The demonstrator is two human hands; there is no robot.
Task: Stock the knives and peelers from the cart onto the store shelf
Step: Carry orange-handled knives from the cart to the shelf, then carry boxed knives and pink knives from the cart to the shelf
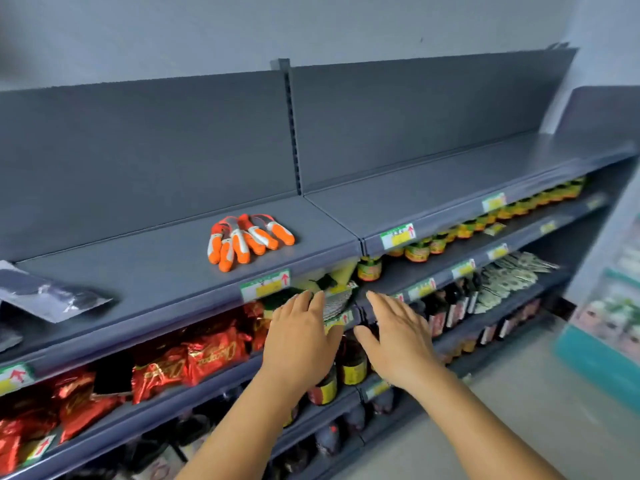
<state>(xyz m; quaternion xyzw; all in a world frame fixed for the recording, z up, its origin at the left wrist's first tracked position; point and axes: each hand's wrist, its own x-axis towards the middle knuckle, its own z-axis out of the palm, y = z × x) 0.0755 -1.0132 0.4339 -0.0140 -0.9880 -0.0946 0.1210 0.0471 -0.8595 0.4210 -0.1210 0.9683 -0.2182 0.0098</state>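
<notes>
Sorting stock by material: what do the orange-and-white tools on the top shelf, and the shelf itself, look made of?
The orange-and-white tools: handles look like moulded plastic, smooth with a slight gloss; their far ends are too blurred to judge. The top shelf: probably painted sheet metal, judging by the matte grey coat, thin folded front edge and slotted upright.

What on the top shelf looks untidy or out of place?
The orange-and-white tools lie in a loose fanned heap on the top shelf, overlapping, not lined up. At the far left, a grey packet lies crooked. Both hands, left and right, are open and hold nothing.
</notes>
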